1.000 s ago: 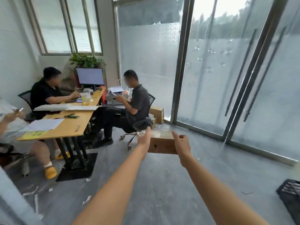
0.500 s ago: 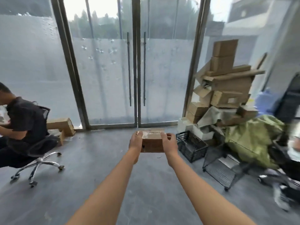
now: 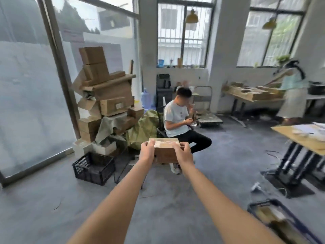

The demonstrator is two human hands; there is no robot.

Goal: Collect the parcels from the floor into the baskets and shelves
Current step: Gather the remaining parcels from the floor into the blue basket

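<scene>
A brown cardboard parcel with tape on top is carried at arm's length in the middle of the view. My left hand grips its left end and my right hand grips its right end, fingers curled over the top edge. A black plastic crate stands on the floor to the left. At the bottom right a dark wire basket holds brown parcels.
A tall, leaning stack of cardboard boxes rises behind the crate by the glass wall. A person in a white shirt sits straight ahead. A wooden table stands right, with cables on the floor. Another person works at a far bench.
The view has swung to the right, from the desk and glass doors to the box stack and the seated person. Both hands have kept hold of the parcel throughout.
</scene>
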